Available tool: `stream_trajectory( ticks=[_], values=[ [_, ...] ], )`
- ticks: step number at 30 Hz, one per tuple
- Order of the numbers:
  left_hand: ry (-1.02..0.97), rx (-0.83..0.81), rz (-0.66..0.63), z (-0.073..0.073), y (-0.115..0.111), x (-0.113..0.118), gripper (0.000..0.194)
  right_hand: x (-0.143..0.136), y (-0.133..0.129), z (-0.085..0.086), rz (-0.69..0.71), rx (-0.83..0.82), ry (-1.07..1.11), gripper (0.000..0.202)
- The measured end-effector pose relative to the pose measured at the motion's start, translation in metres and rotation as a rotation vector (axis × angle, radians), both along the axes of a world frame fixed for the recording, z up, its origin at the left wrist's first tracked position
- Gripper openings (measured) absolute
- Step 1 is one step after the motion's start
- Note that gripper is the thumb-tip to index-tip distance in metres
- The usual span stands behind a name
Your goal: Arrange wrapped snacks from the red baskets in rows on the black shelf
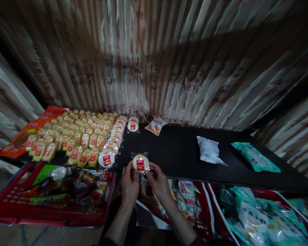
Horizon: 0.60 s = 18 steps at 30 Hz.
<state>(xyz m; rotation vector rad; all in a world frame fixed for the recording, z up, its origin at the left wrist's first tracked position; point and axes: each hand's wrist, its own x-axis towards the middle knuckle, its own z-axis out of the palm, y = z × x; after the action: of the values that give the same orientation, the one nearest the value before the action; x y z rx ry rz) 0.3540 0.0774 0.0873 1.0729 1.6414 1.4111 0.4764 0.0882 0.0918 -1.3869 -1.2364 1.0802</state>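
Observation:
Between my two hands, at the front edge of the black shelf [174, 150], is a round white cracker in a clear wrapper [140, 163] with a red label. My left hand [129, 186] pinches its left side, and my right hand [159, 184] pinches its right side. Just left of it runs a column of overlapping wrapped round crackers [111, 147], labels facing up. Behind, one more round cracker [132, 125] lies apart from that column. Further left, rows of small yellow wrapped cakes [84, 140] cover the shelf.
An orange bag [28, 136] lies at the far left. Snack bags [156, 125], [210, 150] and a teal bag [255, 157] lie to the right. Below stand a red basket [53, 218] of mixed snacks and red-sided containers of bags [254, 218]. A striped curtain [154, 61] hangs behind.

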Motion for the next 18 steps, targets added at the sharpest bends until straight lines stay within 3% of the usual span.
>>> stream_trajectory(
  ticks=[10, 18],
  values=[
    [0.048, 0.002, -0.031, 0.006, 0.026, -0.016, 0.031, -0.006, 0.028, 0.002, 0.110, -0.098, 0.164, 0.038],
    [0.044, -0.014, 0.029, 0.008, 0.052, -0.024, 0.043, -0.019, 0.049, 0.006, 0.092, 0.026, 0.058, 0.036]
  ],
)
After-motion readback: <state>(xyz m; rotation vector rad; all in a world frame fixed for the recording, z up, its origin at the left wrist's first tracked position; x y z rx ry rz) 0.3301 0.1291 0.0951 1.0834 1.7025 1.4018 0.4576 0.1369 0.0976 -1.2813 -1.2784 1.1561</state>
